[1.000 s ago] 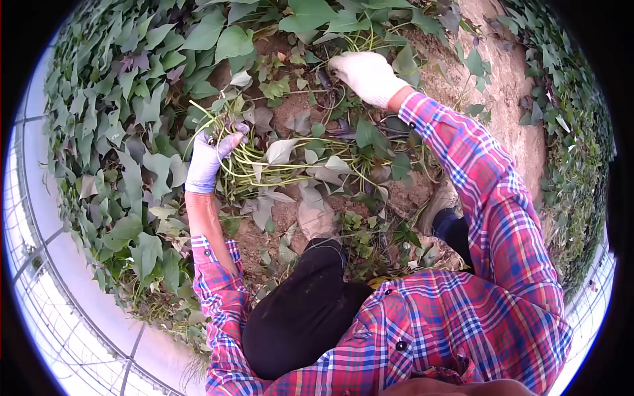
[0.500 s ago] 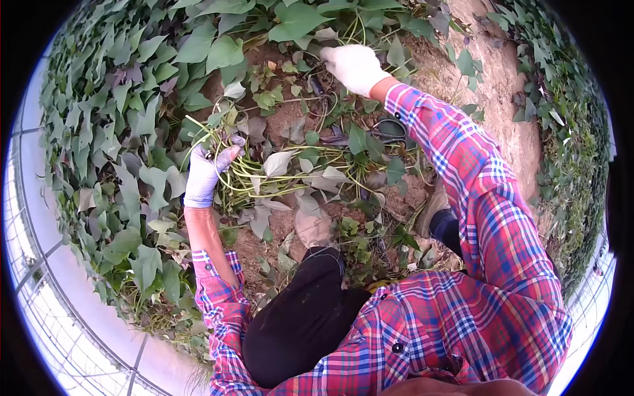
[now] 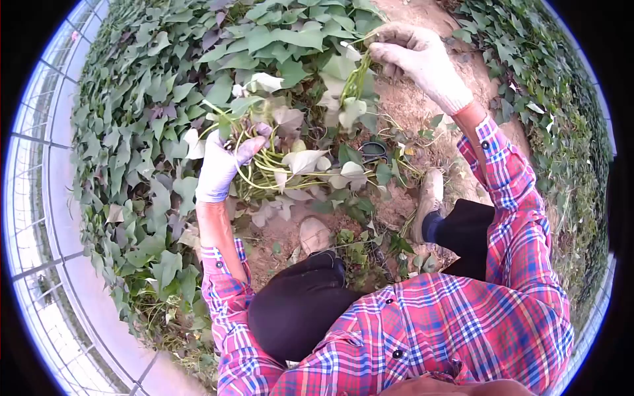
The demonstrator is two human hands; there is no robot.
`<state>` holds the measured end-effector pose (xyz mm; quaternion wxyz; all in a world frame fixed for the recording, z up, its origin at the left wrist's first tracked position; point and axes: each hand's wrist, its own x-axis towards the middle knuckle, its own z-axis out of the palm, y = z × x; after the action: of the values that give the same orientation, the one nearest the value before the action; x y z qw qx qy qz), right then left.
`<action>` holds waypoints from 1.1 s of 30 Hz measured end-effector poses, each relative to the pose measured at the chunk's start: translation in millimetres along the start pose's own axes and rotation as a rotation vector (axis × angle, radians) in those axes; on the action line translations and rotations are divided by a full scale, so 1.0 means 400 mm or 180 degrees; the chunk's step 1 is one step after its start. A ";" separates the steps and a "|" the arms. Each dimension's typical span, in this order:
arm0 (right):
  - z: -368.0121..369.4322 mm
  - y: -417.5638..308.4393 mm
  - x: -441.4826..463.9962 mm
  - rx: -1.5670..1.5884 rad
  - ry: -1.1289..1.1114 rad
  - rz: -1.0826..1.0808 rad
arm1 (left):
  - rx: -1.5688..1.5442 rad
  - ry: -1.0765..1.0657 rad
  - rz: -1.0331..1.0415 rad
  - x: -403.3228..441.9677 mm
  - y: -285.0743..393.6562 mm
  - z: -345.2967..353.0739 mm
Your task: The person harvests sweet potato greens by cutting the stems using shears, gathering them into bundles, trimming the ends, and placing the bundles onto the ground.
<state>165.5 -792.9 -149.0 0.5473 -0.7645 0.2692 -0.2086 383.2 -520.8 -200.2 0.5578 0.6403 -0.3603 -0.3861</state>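
Note:
My left hand (image 3: 221,164), in a pale glove, is closed round a bundle of cut green vines (image 3: 271,173) whose stems and leaves trail to the right above the soil. Higher up on the right, my right hand (image 3: 419,63), in a white glove with soiled fingers, pinches the top of a smaller bunch of vine stems (image 3: 355,82) that hangs down with pale leaves. Dark-handled scissors (image 3: 373,150) lie among the leaves between the two hands, partly covered.
Dense leafy vines (image 3: 142,142) cover the ground at the left and top. Bare soil (image 3: 413,99) runs along the right, with more foliage (image 3: 548,105) beyond. My shoes (image 3: 314,235) are on the soil below the bundle. A pale strip and wire mesh border the far left.
My right hand has risen and moved right, lifting a bunch of stems from the plants. My left hand still holds its bundle, slightly further right in view.

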 end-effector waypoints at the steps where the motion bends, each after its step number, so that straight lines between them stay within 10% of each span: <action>1: -0.011 -0.047 -0.012 0.0382 0.0156 -0.0234 | -0.0023 -0.0090 0.0079 0.005 0.050 0.025; 9: -0.135 -0.327 -0.189 0.0375 -0.0598 -0.1466 | 0.0034 -0.0678 0.0889 -0.039 0.377 0.232; 13: -0.139 -0.363 -0.312 0.1099 -0.0129 -0.0936 | 0.0274 -0.0974 0.1006 -0.072 0.483 0.375; 33: -0.272 -0.216 -0.467 0.1962 0.0980 -0.0697 | -0.0128 -0.0795 0.0731 -0.056 0.420 0.636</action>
<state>-28.9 -730.0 -37.4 0.6796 -0.5474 0.1894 -0.4501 140.0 -631.7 -51.5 0.5618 0.5307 -0.4898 -0.4036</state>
